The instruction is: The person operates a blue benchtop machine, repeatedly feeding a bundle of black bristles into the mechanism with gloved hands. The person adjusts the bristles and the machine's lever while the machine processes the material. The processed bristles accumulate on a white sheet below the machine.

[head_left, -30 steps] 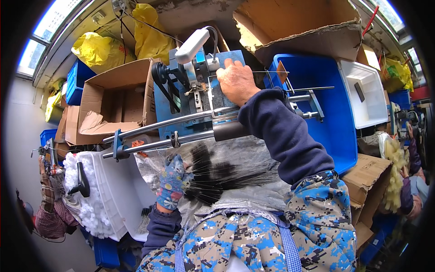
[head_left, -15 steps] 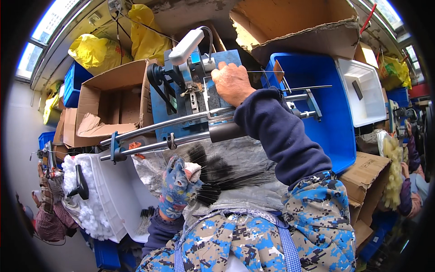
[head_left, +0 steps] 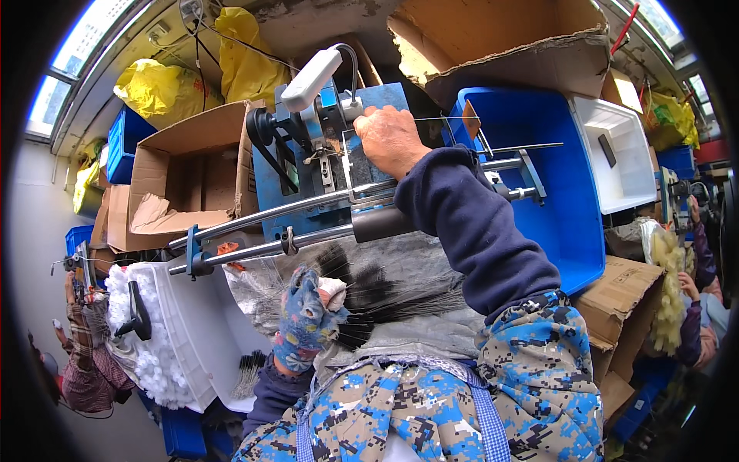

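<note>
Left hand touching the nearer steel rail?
Apart: the head view shows a strip of grey sheeting between the gloved left hand and the nearer steel rail.

Thin, black-bristled wires [head_left: 377,294] lie loosely fanned on a crumpled grey sheet [head_left: 419,335] before the blue machine [head_left: 389,95].

Site type: workshop. Indicators: machine [head_left: 325,171] at 11 o'clock, carton [head_left: 527,71] at 1 o'clock, co-worker [head_left: 88,381] at 8 o'clock.
</note>
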A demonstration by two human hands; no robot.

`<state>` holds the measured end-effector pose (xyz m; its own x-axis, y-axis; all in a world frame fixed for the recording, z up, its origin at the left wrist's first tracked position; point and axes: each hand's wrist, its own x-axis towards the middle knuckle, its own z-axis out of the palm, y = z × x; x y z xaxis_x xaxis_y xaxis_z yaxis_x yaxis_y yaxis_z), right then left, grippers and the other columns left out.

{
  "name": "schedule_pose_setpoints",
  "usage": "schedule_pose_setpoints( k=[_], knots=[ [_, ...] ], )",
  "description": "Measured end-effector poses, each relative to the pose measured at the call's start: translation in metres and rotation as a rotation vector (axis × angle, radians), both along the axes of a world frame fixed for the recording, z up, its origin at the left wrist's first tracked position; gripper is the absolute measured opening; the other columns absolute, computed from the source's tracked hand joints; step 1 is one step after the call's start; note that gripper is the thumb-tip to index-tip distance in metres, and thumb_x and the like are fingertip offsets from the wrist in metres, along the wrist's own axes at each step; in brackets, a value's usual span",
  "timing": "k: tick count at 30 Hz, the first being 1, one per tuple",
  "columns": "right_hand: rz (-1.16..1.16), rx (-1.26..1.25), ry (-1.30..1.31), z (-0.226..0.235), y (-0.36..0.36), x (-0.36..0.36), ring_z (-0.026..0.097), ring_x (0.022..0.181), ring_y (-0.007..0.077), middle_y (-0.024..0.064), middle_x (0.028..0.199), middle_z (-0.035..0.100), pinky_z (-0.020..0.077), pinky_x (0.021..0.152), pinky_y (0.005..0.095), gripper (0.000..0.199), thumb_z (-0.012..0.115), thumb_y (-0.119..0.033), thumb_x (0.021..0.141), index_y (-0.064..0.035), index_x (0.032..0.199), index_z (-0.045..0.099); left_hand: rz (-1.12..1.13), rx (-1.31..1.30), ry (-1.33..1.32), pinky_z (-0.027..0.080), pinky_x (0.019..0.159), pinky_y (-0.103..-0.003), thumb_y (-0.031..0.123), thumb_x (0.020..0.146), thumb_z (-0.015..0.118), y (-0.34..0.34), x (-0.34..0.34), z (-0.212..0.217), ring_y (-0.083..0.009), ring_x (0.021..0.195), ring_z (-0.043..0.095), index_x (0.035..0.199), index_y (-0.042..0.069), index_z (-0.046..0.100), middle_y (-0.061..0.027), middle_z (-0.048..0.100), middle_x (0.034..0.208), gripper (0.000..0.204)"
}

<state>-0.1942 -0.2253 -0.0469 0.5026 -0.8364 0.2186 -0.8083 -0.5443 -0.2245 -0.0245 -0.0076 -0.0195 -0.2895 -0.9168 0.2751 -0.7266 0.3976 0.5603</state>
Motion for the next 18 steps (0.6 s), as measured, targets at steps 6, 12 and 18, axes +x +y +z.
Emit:
schedule_pose_setpoints(
  k=[6,12,18],
  knots=[
    [0.019,0.042,-0.030,0.000,-0.004,0.000,0.058,0.081,0.0295,0.0097,0.083,0.062,0.0448,0.069,0.0414,0.015,0.049,-0.009,0.075,-0.0067,0.081,0.063,0.008,0.030,-0.013,0.044,0.080,-0.041,0.003,0.063,0.069,0.004,0.001,-0.006,-0.0331,0.077,0.058,0.091,0.008,0.063,-0.0113,0.062,0.082,0.029],
    [0.032,-0.001,-0.029,-0.003,-0.003,-0.002,0.058,0.081,0.0300,0.0098,0.083,0.062,0.0452,0.069,0.0412,0.015,0.049,-0.009,0.075,-0.0066,0.080,0.063,0.025,0.010,-0.031,0.044,0.080,-0.041,0.002,0.063,0.068,0.003,-0.005,-0.001,-0.0325,0.076,0.058,0.091,0.008,0.063,-0.0114,0.061,0.081,0.029],
    [0.006,0.036,0.003,0.000,-0.002,0.004,0.059,0.080,0.0297,0.0102,0.084,0.063,0.0461,0.070,0.0404,0.016,0.048,-0.007,0.076,-0.0064,0.082,0.063,0.029,0.067,0.064,0.044,0.082,-0.042,0.003,0.064,0.069,0.006,-0.002,-0.010,-0.0325,0.075,0.058,0.092,0.008,0.063,-0.0116,0.061,0.082,0.029]
  ],
)
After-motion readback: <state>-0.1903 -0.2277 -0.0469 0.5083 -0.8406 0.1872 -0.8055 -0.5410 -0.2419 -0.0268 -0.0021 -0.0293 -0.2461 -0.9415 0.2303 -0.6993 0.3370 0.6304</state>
